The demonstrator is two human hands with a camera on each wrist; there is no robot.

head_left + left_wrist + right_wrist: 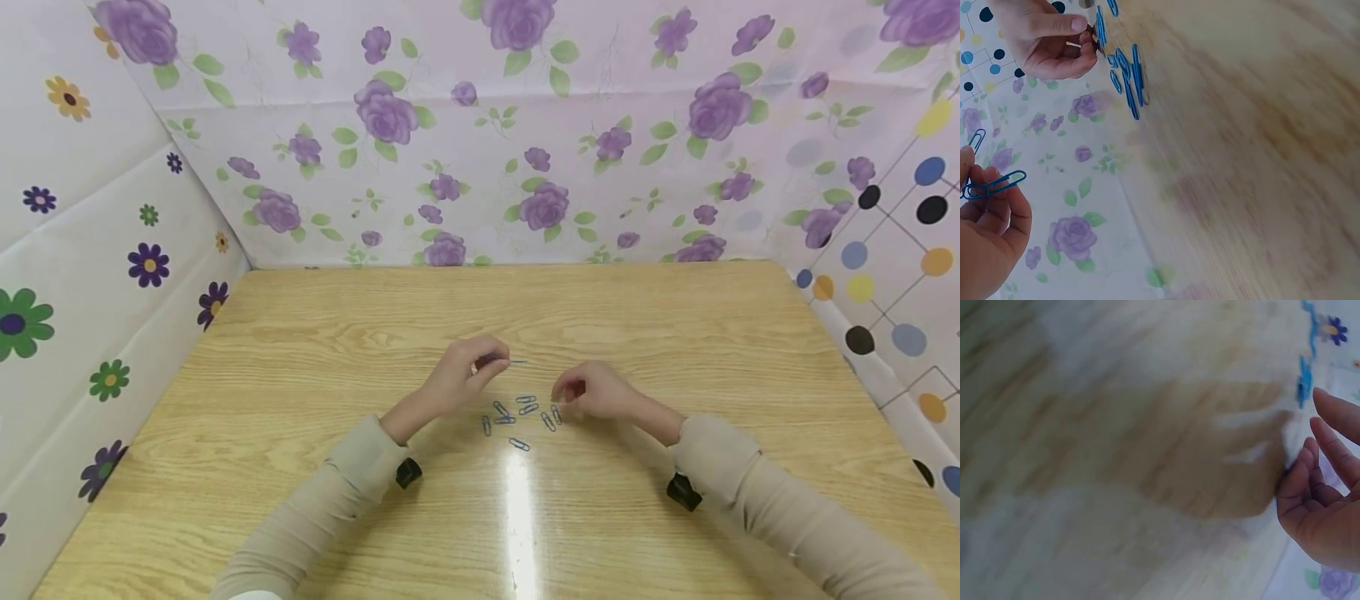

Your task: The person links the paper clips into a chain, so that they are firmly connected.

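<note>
The step in hand seems to be reaching for another of the loose blue paper clips while the left hand minds those it already has. That hand, left of centre in the head view, has its fingers pinched on blue wire; the left wrist view shows at least two held clips there, at the left edge. The right hand, right of centre, hangs beside the clips at the pile's right side, its thumb and nearest finger apart. The rest of the pile lies spread on the bench around the middle of the head view. As I judge it, the next move calls for the right fingertips to close on one thin wire without nudging its neighbours. Whether they touch a clip is hard to say: in the right wrist view the pile is a blue blur at upper right, with the hand cut off by the edge. The left fingers hide whether the held clips are linked, and in the head view those shrink to a thin blue line.
</note>
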